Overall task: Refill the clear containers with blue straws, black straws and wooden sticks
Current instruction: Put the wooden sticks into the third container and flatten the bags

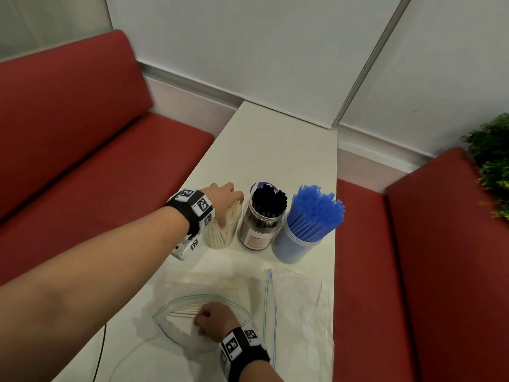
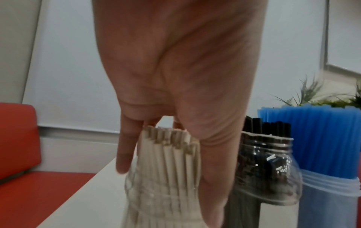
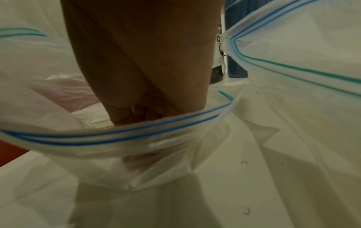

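Observation:
Three containers stand in a row on the white table [image 1: 275, 150]. The left clear container [image 1: 220, 238] [image 2: 156, 200] is packed with wooden sticks [image 2: 168, 154]. My left hand [image 1: 231, 210] [image 2: 168, 195] reaches over its top, thumb down one side and fingers on the other, gripping it. The middle jar [image 1: 260, 230] [image 2: 273, 169] holds black straws, and the right container [image 1: 297, 244] [image 2: 332, 200] holds blue straws [image 1: 316, 213]. My right hand [image 1: 202, 318] [image 3: 136, 114] is inside an open zip bag [image 1: 170, 307] [image 3: 117, 135], fist closed round loose wooden sticks [image 1: 184, 311] [image 3: 101, 125].
A second, flat zip bag [image 1: 297, 299] lies at the right, near the table's edge. Red benches [image 1: 82, 161] flank the table on both sides. A green plant [image 1: 493, 161] stands at the far right. A thin cable [image 1: 102, 348] hangs off the near left edge.

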Demonstrator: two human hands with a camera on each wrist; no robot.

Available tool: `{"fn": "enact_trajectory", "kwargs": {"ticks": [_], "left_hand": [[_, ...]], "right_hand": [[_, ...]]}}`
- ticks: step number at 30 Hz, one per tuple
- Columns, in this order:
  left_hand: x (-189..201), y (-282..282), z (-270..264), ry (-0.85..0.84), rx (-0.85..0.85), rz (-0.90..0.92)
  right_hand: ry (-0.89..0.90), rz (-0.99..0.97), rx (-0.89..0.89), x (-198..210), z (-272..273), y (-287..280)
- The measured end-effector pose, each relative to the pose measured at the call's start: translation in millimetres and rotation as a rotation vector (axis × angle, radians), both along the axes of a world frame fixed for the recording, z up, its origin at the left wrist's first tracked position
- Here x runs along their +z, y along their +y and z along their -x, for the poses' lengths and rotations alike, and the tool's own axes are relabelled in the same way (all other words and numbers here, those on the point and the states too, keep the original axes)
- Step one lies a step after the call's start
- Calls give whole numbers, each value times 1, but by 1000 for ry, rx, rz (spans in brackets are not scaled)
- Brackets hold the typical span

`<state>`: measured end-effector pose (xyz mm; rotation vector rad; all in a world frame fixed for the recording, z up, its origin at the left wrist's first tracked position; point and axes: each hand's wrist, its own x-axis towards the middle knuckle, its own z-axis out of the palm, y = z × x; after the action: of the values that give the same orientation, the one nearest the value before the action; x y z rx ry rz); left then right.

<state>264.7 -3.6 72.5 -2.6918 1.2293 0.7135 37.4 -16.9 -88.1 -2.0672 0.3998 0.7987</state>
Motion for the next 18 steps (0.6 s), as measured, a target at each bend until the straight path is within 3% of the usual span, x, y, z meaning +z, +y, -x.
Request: {"fn": "enact_trajectory", "kwargs": {"ticks": [3,7,12,15,18], "left_hand": [[1,0,0,-79,-68,6],[0,3,1,-127,-65,-35],[-8,10,1,-101,-40,3],[-10,18,6,-132,-16,142],[-7,34,13,-248,82,466]], "right_hand": [[-21,22,7,-1,1,1],[-200,152,54,-1,3,6],[-365,434,321,-5,4,14],[-314,546,396,-9,7,17],[-308,618,382,-8,7,23]]}}
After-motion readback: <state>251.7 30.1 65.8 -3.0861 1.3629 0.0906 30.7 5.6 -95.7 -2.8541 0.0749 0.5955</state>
